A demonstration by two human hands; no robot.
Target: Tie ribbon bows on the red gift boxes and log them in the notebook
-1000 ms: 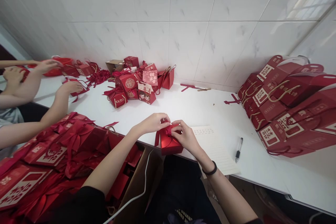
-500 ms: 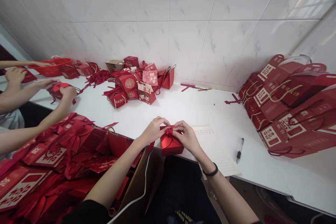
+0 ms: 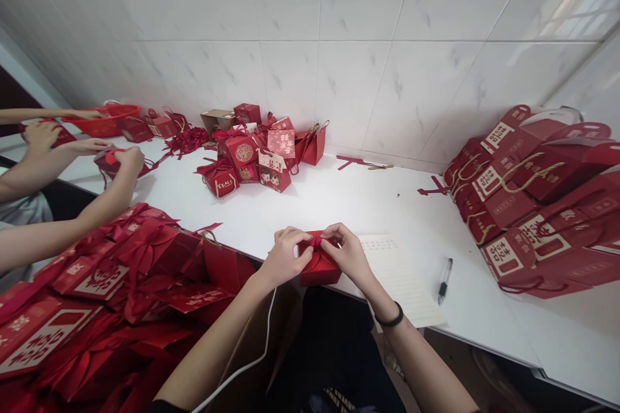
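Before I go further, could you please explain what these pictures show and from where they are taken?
No robot: these are a person's bare hands, all seen from one camera worn on the head, looking down. The left hand and right hand pinch a red ribbon on a small red box at the near edge of the white table. To the right lie a paper sheet, a pen and stacked red boxes; a cluster of boxes stands near the wall. A pile of boxes fills the lower left; beyond it, other people's hands work.
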